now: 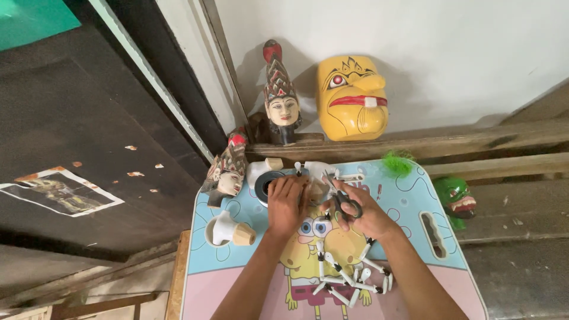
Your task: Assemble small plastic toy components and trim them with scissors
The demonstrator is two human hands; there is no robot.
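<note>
My right hand (363, 214) grips a pair of small black-handled scissors (342, 197), blades pointing up and away from me. My left hand (286, 204) presses down on a small pale wooden piece (316, 189) beside a black tape roll (264, 184) on the far part of a small cartoon-printed table (409, 201). Both hands nearly touch around the pale piece, which is partly hidden by my fingers. Nearer to me lies a cluster of white jointed puppet limbs (349, 277).
A white and tan wooden part (230, 232) sits in the table's left cup hole. A carved puppet head (227, 169) leans at the table's far left. Another puppet head (281, 98) and a yellow mask (352, 98) stand on a ledge against the wall. A green mask (455, 198) lies to the right.
</note>
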